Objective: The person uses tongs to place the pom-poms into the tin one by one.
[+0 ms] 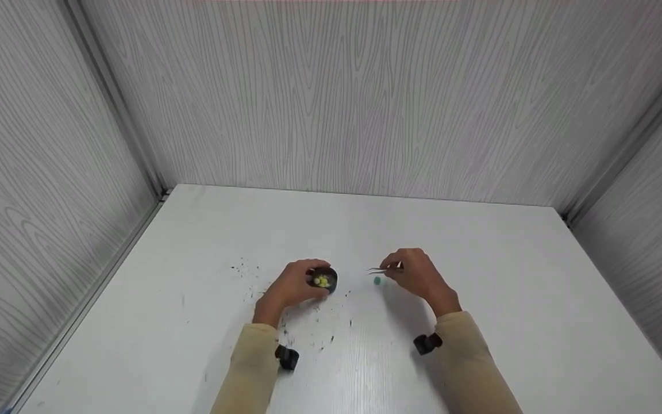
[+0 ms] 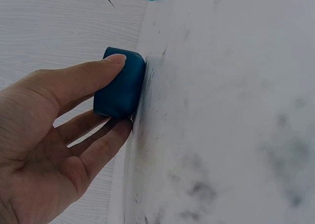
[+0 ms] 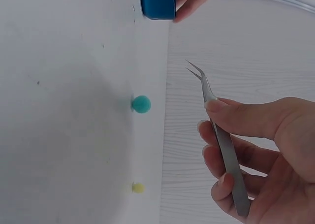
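My left hand (image 1: 293, 283) holds a small blue cup (image 2: 120, 83) by its sides, thumb on one side and fingers on the other. Several yellow balls (image 1: 322, 281) lie inside the cup, which stands upright on the table. Silver tweezers (image 3: 226, 152) with bent, slightly parted tips are pinched in my right hand (image 1: 417, 275). Nothing sits between the tips, which point toward the cup above the table. Just below them in the head view, a teal ball (image 1: 377, 280) rests on the tabletop. A smaller yellow ball (image 3: 139, 187) lies farther along, seen only in the right wrist view.
Dark specks and crumbs (image 1: 245, 267) are scattered on the white table (image 1: 480, 253) around and left of the cup. Wood-grain panels (image 1: 331, 98) enclose the table at the back and both sides. A black wrist device (image 1: 288, 357) is on each sleeve.
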Demonstrator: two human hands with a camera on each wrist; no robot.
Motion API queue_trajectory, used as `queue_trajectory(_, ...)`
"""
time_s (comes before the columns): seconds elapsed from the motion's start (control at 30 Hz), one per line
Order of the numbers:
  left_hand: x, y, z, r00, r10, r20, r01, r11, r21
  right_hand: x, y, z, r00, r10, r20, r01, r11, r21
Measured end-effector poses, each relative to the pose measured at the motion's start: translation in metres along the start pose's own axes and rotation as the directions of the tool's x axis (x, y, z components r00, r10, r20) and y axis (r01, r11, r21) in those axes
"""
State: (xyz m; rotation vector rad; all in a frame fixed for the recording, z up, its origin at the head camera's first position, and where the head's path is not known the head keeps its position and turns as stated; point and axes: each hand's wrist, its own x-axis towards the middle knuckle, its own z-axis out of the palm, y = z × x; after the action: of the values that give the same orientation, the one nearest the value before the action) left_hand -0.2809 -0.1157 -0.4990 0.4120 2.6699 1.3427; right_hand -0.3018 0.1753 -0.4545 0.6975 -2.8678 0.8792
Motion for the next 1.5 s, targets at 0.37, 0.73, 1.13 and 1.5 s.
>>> queue_trajectory(0.37, 0.001, 0.003, 0.001, 1.0, 0.007, -0.001, -0.007, 1.0, -0.003, -0.005, 0.011, -0.003, 1.0, 0.018, 0.005, -0.018, 1.0, -0.024)
queue_trajectory(0.73, 0.001, 0.006, 0.001, 1.0, -0.022, 0.013, 0.022, 1.0, -0.014, -0.008, 0.014, -0.005, 0.999, 0.041, 0.024, -0.041, 0.999, 0.01)
queue_trajectory(1.13, 0.003, 0.009, 0.002, 1.0, -0.019, 0.013, 0.019, 1.0, -0.012, -0.012, 0.016, -0.009, 0.999, 0.044, 0.019, -0.044, 0.999, 0.007)
queue_trajectory(1.5, 0.002, 0.011, 0.002, 1.0, -0.019, 0.003, 0.019, 1.0, -0.015, -0.014, 0.017, -0.009, 0.999, 0.045, 0.005, -0.045, 0.999, 0.008)
